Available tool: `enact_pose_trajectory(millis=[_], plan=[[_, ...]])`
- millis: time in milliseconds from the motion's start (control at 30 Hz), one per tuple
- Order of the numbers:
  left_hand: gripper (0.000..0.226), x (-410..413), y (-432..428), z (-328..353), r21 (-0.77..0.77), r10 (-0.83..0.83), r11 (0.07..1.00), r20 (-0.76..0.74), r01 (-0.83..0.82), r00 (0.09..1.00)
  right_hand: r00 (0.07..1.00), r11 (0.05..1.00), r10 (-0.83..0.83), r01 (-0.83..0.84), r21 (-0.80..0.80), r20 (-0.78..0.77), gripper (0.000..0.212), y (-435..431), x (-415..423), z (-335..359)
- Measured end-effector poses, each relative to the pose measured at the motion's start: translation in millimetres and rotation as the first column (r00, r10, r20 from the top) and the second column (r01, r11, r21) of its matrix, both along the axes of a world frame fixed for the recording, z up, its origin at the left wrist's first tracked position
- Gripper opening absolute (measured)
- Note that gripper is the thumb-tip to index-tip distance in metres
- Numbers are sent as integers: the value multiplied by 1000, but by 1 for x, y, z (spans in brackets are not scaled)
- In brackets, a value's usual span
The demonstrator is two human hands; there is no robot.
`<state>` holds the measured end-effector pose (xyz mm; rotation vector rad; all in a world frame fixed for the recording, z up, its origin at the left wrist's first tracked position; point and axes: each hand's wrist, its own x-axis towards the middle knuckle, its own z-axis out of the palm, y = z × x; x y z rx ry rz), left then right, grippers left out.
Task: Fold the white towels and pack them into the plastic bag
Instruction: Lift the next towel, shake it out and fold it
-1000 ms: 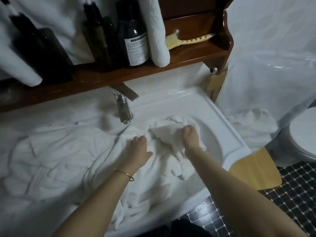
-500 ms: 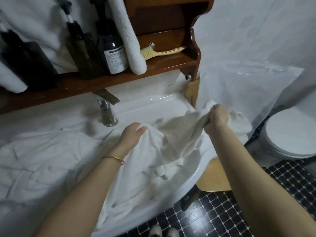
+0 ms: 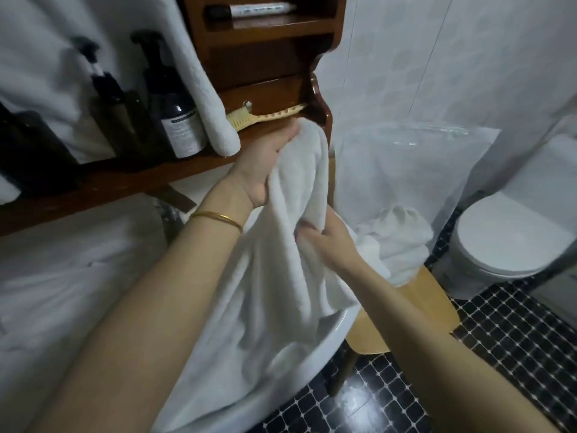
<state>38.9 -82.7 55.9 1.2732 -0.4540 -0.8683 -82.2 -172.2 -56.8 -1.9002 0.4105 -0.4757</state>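
A white towel [image 3: 290, 251] hangs lifted above the sink edge, draping down to the basin. My left hand [image 3: 265, 164] grips its top edge near the wooden shelf. Lower down, my right hand [image 3: 327, 239] is closed on a fold of the same towel. A clear plastic bag [image 3: 406, 170] stands open on a wooden stool [image 3: 424, 304] to the right, and a crumpled white towel [image 3: 396, 232] lies inside it. More white towels [image 3: 78, 276] are spread over the counter at the left.
A wooden shelf [image 3: 131, 179] holds dark pump bottles [image 3: 175, 114], a rolled white towel [image 3: 203, 89] and a yellow brush [image 3: 265, 115]. The faucet [image 3: 170, 210] is partly hidden. A white toilet [image 3: 512, 242] stands at the right on black mosaic floor [image 3: 515, 345].
Both hands have lifted the towel off the sink. My left hand rose to the towel's top near the shelf; my right hand dropped lower on it. The view swung right.
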Motion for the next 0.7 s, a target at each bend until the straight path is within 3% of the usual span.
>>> enact_pose_trajectory(millis=[67,167,233,300,367,400,467,500,600,700], plan=[[44,0,-4,3,122,99,985,174,-121,980,974,974,-226,227,20,-21,17,-6,8,9],[26,5,3,-18,411,102,825,567,-388,817,917,915,-399,396,80,21,22,-17,13,19],[36,0,20,-39,427,105,715,718,-554,688,891,873,-454,439,214,24,25,-21,18,23],[23,-12,38,-62,328,173,802,673,-499,720,876,824,-482,457,336,-8,27,-21,23,25],[17,-31,52,-91,314,102,904,502,-291,859,855,758,-515,490,429,-67,22,-19,29,28],[25,-41,57,-105,354,6,918,437,-178,900,845,722,-526,504,473,-98,17,-19,31,30],[49,-55,61,-135,503,-195,863,417,-47,887,838,669,-525,513,539,-146,14,-17,36,33],[50,-58,59,-148,536,-212,840,468,-85,858,844,663,-513,505,553,-155,17,-17,37,32],[25,-55,47,-167,460,-33,829,607,-317,794,866,694,-481,473,543,-139,20,-16,37,28],[9,-51,42,-173,383,59,861,579,-334,813,859,703,-497,482,522,-122,19,-22,30,19]])
